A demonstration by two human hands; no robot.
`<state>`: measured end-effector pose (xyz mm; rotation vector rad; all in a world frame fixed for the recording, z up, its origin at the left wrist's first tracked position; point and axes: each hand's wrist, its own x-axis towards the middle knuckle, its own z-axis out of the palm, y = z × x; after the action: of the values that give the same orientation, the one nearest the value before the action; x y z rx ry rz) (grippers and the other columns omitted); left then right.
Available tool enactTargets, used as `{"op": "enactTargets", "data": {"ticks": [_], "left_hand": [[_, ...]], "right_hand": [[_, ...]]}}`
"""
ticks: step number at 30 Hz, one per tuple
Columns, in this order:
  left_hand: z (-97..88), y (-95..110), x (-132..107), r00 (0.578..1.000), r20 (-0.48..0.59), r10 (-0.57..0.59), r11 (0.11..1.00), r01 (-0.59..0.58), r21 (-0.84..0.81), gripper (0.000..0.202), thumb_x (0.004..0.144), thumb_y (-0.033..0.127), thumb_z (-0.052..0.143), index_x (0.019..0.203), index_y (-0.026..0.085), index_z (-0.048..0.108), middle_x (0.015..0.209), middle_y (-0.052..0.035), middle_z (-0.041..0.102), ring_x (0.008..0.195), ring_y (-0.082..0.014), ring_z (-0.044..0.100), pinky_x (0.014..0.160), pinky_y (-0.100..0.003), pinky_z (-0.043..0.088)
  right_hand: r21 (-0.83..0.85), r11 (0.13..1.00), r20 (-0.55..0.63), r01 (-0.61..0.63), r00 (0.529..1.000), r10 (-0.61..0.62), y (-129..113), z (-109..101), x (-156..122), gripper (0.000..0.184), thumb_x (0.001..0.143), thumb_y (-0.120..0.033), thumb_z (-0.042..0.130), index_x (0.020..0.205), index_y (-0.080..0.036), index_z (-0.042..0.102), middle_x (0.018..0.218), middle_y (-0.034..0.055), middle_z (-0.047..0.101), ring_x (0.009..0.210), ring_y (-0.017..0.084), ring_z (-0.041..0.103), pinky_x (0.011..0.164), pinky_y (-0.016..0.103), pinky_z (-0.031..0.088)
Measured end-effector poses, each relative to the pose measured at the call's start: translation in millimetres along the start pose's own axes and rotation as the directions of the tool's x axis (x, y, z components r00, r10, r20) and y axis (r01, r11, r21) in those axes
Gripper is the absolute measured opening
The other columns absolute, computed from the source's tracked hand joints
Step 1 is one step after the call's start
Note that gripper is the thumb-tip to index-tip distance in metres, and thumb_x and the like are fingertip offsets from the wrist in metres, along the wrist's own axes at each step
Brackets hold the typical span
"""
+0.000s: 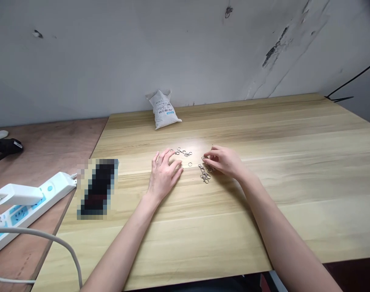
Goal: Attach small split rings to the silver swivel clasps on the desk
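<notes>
My left hand (164, 172) rests on the table with its fingers apart and holds nothing. Just beyond its fingertips lies a loose group of metal split rings (187, 154), and one single ring (190, 164) sits apart from them. My right hand (223, 161) is bent over a small pile of silver swivel clasps (205, 176). Its thumb and forefinger come together at a small metal piece (203, 158), too small to tell whether clasp or ring. Part of the pile is hidden under that hand.
A white plastic packet with a printed label (165, 113) stands near the wall. Left of my left hand is a pixelated dark rectangular object (98, 188). A white power strip (55, 188) with a plug and cables (60, 241) occupies the left side, by a brown board (51, 140).
</notes>
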<state>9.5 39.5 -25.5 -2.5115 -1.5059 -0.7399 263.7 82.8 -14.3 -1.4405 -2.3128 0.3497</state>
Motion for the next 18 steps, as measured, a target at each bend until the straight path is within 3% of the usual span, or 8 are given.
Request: {"op": "enactTargets", "data": {"ticks": [5, 9, 15, 18], "left_hand": [[12.3, 16, 13, 0.998, -0.001, 0.062, 0.998, -0.062, -0.007, 0.017, 0.091, 0.033, 0.058, 0.101, 0.025, 0.07, 0.129, -0.0098, 0.06, 0.132, -0.0289, 0.046, 0.111, -0.055, 0.031], [18.5, 22, 21, 0.996, -0.035, 0.083, 0.997, -0.083, 0.009, 0.015, 0.091, 0.027, 0.059, 0.083, 0.024, 0.071, 0.123, -0.0059, 0.064, 0.129, -0.0274, 0.049, 0.11, -0.054, 0.032], [13.2, 11, 12, 0.999, -0.035, 0.035, 0.999, -0.036, -0.025, 0.014, 0.09, 0.03, 0.061, 0.099, 0.025, 0.07, 0.126, -0.0067, 0.063, 0.128, -0.0259, 0.049, 0.111, -0.051, 0.032], [8.6, 5, 7, 1.0, -0.014, 0.023, 0.998, -0.024, -0.051, 0.012, 0.09, 0.033, 0.061, 0.093, 0.026, 0.07, 0.124, -0.0049, 0.064, 0.128, -0.0257, 0.048, 0.111, -0.052, 0.031]], "right_hand": [[-0.032, 0.999, 0.005, -0.01, 1.0, 0.01, -4, 6, 2, 0.011, 0.084, -0.027, 0.064, 0.081, -0.024, 0.073, 0.08, -0.0007, 0.066, 0.065, 0.012, 0.059, 0.06, 0.024, 0.039], [-0.075, 0.997, -0.021, -0.031, 0.999, 0.029, -10, 10, 2, 0.011, 0.081, -0.022, 0.062, 0.075, -0.022, 0.07, 0.077, 0.0001, 0.066, 0.064, 0.013, 0.058, 0.057, 0.026, 0.035], [-0.136, 0.986, -0.099, -0.102, 0.991, 0.089, -21, 18, 1, 0.012, 0.081, -0.021, 0.058, 0.073, -0.021, 0.067, 0.072, 0.0021, 0.067, 0.065, 0.017, 0.058, 0.056, 0.027, 0.03], [-0.141, 0.984, -0.107, -0.112, 0.989, 0.097, -24, 18, 1, 0.012, 0.081, -0.021, 0.057, 0.072, -0.021, 0.066, 0.071, 0.0019, 0.067, 0.065, 0.016, 0.058, 0.055, 0.027, 0.03]]}}
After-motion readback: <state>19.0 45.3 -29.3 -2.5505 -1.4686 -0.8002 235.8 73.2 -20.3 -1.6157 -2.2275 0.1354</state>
